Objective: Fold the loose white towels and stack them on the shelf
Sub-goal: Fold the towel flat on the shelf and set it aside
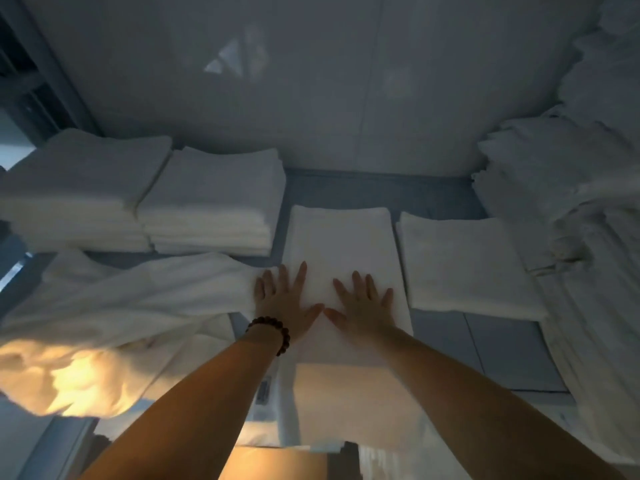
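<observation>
- Both hands lie flat, palms down, with the fingers straight and spread. The left hand (pixel 285 301) and the right hand (pixel 363 306) press side by side, thumbs almost meeting, and neither grips anything.
- Under them is a folded towel (pixel 341 237), white and smooth. The hands rest on its near half.
- A dark bead bracelet (pixel 273 332) sits on the left wrist.
- The folded towel lies flat in the middle of the blue-grey shelf (pixel 349 188), its long side running away from the person.
- Just left of the left hand, a loose towel (pixel 138 299) comes up to the little-finger side. It trails away to the left, rumpled, and its lower part is lit by warm yellow light.
- To the right, a second folded towel (pixel 464 261) lies flat just beside the first, with a narrow strip of shelf between them.
- At the left rear, two stacks (pixel 211 202) of folded white towels stand side by side, pressed against each other.
- Along the right edge, a heap of towels (pixel 588 237) is piled high and untidy.
- A pale wall (pixel 311 98) closes the back.
</observation>
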Action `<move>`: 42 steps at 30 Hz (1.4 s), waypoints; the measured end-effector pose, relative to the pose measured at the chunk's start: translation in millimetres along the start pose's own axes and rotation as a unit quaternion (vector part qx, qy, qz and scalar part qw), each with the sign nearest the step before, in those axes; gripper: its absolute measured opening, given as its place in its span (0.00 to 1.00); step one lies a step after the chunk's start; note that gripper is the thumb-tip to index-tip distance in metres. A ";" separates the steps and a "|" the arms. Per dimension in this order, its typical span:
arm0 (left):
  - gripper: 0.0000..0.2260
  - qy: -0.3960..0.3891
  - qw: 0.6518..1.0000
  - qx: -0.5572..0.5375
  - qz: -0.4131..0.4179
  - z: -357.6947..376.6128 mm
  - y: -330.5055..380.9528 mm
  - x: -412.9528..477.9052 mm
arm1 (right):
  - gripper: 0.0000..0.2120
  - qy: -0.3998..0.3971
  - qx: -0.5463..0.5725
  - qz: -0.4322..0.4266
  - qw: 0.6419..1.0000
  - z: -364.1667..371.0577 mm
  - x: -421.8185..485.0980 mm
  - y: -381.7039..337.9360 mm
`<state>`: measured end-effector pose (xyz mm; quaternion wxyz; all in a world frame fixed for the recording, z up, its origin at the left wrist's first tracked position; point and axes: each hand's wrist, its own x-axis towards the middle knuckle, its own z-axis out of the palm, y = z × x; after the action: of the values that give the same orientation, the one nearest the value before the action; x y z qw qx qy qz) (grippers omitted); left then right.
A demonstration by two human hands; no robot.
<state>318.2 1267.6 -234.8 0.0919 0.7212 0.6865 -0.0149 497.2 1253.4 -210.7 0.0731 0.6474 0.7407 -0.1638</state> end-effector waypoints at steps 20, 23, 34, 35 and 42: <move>0.37 0.007 0.998 -0.043 0.045 -15.8 -45.1 -27.6 | 0.37 -0.014 -0.011 0.040 0.999 15.9 -1.0 -5.5; 0.32 0.023 0.992 -0.038 0.119 -3.1 -12.7 -40.0 | 0.31 0.029 -0.003 0.037 0.999 18.2 -16.2 -8.5; 0.33 0.022 0.991 -0.025 0.129 38.3 10.7 -10.8 | 0.27 0.093 -0.018 0.065 0.993 30.6 -9.3 -5.7; 0.34 0.030 0.991 -0.022 0.129 38.3 10.4 -1.4 | 0.27 0.095 -0.016 0.062 0.993 26.6 -0.4 -4.1; 0.34 0.049 0.992 -0.014 0.116 35.0 14.3 45.7 | 0.26 0.092 -0.003 0.048 0.995 10.0 44.9 9.7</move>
<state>338.7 1306.8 -274.3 0.0694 0.7946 0.6018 0.0409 498.9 1293.0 -235.9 0.0144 0.6946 0.7125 -0.0980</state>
